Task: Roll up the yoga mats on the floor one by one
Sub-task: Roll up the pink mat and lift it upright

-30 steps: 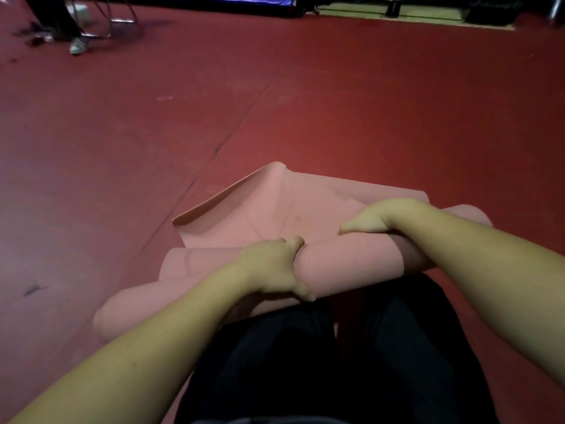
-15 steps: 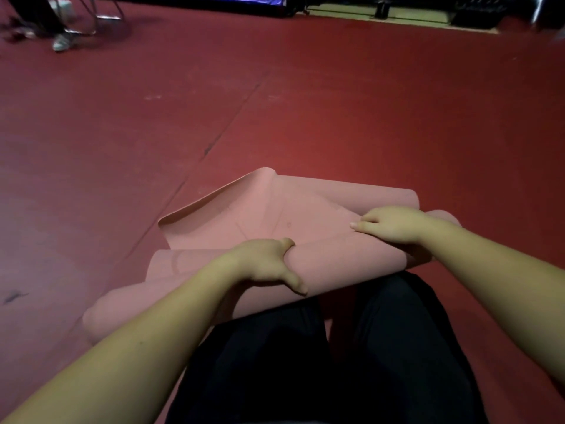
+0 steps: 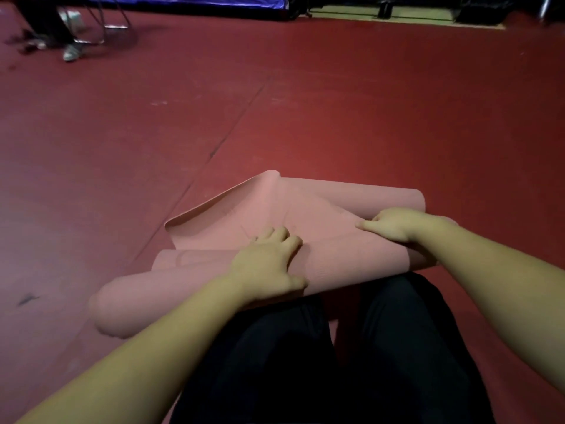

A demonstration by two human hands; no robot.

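Head view: pink yoga mat [image 3: 305, 221] lies on the red floor [image 3: 367, 117] right in front of the person's knees [image 3: 305, 362], mostly rolled. The roll [image 3: 189, 280] runs across the frame, its left end sticking out well past the left hand. A short unrolled flap is left beyond the roll, and its far-left corner [image 3: 272, 175] is kinked up off the floor. Left hand [image 3: 269, 264] rests on top of the roll near its middle, fingers spread and bent over the crest, thumb on the near side; it presses rather than clamps. Right hand [image 3: 394, 224] sits at the roll's right end, fingers laid fairly straight over the top, pressing down. Change versus a second ago: the left hand was wrapped tight around the roll with the thumb hooked over, and now it's re-seated flat on top, further forward; the flap looks shorter. So I read this as a re-grip between pushes, with the mat nearly done. Left end looks looser and offset from the rest, so the roll may be telescoping; worth squaring up before closing it. Chair legs [image 3: 104, 26] and a shoe [image 3: 72, 52] far beyond the mat, upper left.
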